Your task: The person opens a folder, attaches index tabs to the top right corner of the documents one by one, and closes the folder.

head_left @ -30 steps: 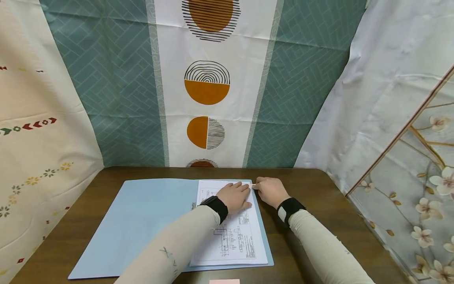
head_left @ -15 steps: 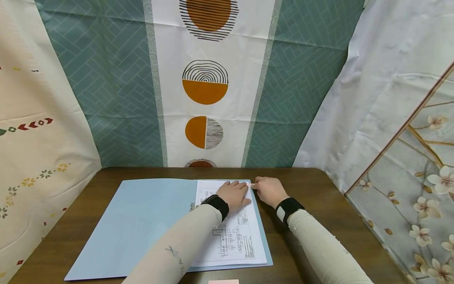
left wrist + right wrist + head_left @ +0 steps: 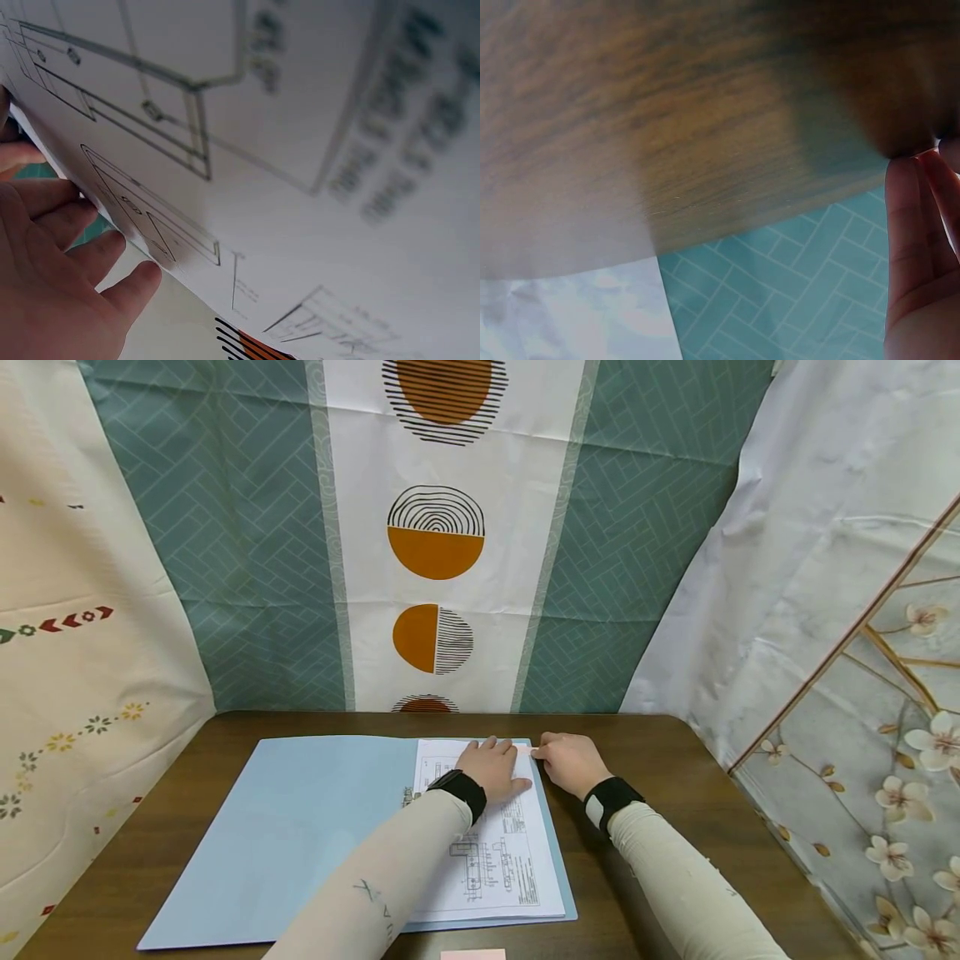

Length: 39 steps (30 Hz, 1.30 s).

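Note:
A light blue folder (image 3: 300,827) lies spread out on the wooden table, with white sheets of technical drawings (image 3: 517,885) on its right side. My left hand (image 3: 491,770) rests on the upper part of the sheets, fingers extended away from me and thumb pointing right. In the left wrist view the hand (image 3: 67,262) shows beside the printed lines. At the top right corner of the sheets my right hand (image 3: 573,764) has curled fingers and pinches a small pale pink slip (image 3: 524,749). Most of the slip is hidden, so its exact kind is unclear.
A pink paper square (image 3: 473,955) is cut off at the bottom of the head view. Part of a metal clip (image 3: 408,795) shows at the sheets' left edge. Patterned fabric (image 3: 442,652) hangs behind the dark wooden table (image 3: 637,735).
My left fingers have shifted slightly left, away from the sheets' top right corner. The right hand stays at that corner with hardly any movement.

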### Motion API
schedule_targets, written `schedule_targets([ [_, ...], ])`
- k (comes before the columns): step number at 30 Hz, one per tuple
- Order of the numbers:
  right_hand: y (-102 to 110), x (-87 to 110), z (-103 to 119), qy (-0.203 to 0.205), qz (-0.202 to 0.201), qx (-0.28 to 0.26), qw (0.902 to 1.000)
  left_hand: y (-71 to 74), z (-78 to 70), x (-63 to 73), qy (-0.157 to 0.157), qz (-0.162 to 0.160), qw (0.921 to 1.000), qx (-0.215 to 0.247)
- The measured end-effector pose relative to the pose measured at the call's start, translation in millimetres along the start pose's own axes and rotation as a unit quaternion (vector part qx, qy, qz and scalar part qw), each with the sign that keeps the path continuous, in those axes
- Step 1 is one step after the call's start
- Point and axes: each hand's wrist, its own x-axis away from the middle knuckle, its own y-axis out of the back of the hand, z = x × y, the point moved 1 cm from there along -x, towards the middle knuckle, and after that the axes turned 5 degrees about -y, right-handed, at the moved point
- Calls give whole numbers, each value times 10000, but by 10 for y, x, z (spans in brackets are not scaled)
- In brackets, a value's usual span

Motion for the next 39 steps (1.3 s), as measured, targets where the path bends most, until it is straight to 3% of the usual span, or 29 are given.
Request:
schedule_targets([
  [3,-9,1,1,44,-50,-6,10000,-14,-10,-4,-67,-5,9999,-86],
  [10,-13,13,-7,80,-187,-35,9998,-7,-83,21,-588,-72,9958,-699],
  [17,8,23,10,57,-120,-77,9999,-89,-34,-45,-250,100,9993,-274],
  [28,-25,18,19,27,-155,-48,9999,40,-37,65,-70,165,9998,-80],
  [33,-7,21,53,-41,-100,-214,9997,-29,-36,41,-5,208,9996,-194],
  [39,44,54,83,-222,-24,-163,9996,-118,-52,12,-165,18,9984,-539],
])
